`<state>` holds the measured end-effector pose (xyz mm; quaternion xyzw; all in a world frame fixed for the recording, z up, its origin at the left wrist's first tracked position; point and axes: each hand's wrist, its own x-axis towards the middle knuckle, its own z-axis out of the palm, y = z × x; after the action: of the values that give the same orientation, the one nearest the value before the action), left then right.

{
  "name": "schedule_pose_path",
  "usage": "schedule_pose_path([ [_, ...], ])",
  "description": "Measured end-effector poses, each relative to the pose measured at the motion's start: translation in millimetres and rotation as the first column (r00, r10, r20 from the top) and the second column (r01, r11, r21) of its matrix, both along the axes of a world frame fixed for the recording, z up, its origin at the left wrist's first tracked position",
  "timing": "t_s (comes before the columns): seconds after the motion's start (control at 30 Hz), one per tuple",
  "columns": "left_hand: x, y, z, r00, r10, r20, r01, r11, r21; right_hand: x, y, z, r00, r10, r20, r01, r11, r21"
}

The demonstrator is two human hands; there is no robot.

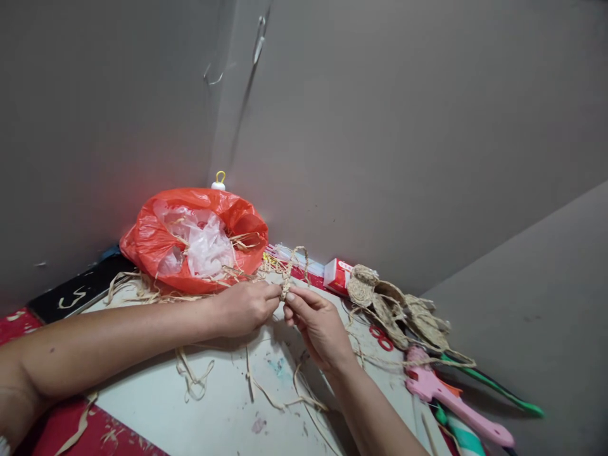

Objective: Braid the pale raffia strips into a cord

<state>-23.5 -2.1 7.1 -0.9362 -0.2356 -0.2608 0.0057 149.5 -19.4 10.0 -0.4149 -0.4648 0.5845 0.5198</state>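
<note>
Pinching raffia braid (pixel 287 285), left hand (pixel 244 308) and right hand (pixel 319 326) closed, orange bag (pixel 149 244) holding plastic (pixel 205 244)

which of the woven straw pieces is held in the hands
The narrow braided strip, pinched between the left hand and the right hand. The flat woven coils lie untouched on the table beside the red box.

Stretches both bare forearms toward the far corner of the table (pixel 228 405); holds left hand (pixel 244 308) and right hand (pixel 318 326) fingertip to fingertip, thumbs and forefingers pinched closed.
</note>
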Motion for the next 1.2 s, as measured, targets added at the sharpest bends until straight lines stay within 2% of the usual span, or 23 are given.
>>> schedule_pose_path([
  [0.2, 0.3, 2.5, -10.1, 0.999, 0.004, -0.051, 0.001, 0.997, 0.080, 1.5, 4.8, -7.3, 0.999, -0.031, 0.042, 0.030, 0.999, 0.016],
  [0.43, 2.3, -0.2, -3.4, 0.998, 0.057, -0.041, -0.055, 0.998, 0.042, -1.2, 1.7, -9.7, 0.990, -0.120, 0.070, 0.110, 0.985, 0.134],
  [0.53, 3.0, -1.7, -2.4, 0.995, 0.076, -0.059, -0.074, 0.997, 0.035, -3.0, -1.3, -8.0, 0.988, -0.133, 0.084, 0.120, 0.982, 0.146],
  [0.63, 3.1, -2.8, -2.0, 0.998, 0.055, -0.010, -0.056, 0.997, -0.060, -0.9, -0.9, -5.0, 0.989, -0.087, 0.116, 0.076, 0.993, 0.094],
  [0.73, 2.3, -3.6, -1.7, 0.996, 0.024, 0.091, -0.007, 0.982, -0.186, 5.6, 2.4, -0.8, 0.994, 0.016, 0.105, -0.020, 0.999, 0.041],
  [0.87, 1.2, -4.6, -1.6, 0.989, -0.023, 0.144, 0.058, 0.968, -0.244, 15.2, 4.1, 6.8, 0.972, 0.168, 0.164, -0.174, 0.985, 0.018],
  [0.97, 0.6, -3.8, -1.1, 0.994, -0.048, 0.099, 0.069, 0.972, -0.227, 17.5, 1.8, 10.8, 0.945, 0.187, 0.268, -0.204, 0.978, 0.037],
  [1.07, 0.2, -1.9, 0.8, 0.999, -0.044, 0.031, 0.048, 0.988, -0.146, 15.5, -0.2, 10.3, 0.938, 0.085, 0.335, -0.133, 0.984, 0.123],
  [1.13, 0.0, -1.4, 2.4, 0.999, -0.040, 0.002, 0.040, 0.995, -0.095, 14.4, 0.1, 8.2, 0.957, 0.054, 0.285, -0.100, 0.984, 0.149],
  [1.2, 0.0, -2.2, 3.6, 0.999, -0.053, 0.002, 0.053, 0.996, -0.072, 14.6, 1.5, 6.1, 0.980, 0.102, 0.172, -0.121, 0.988, 0.099],
])
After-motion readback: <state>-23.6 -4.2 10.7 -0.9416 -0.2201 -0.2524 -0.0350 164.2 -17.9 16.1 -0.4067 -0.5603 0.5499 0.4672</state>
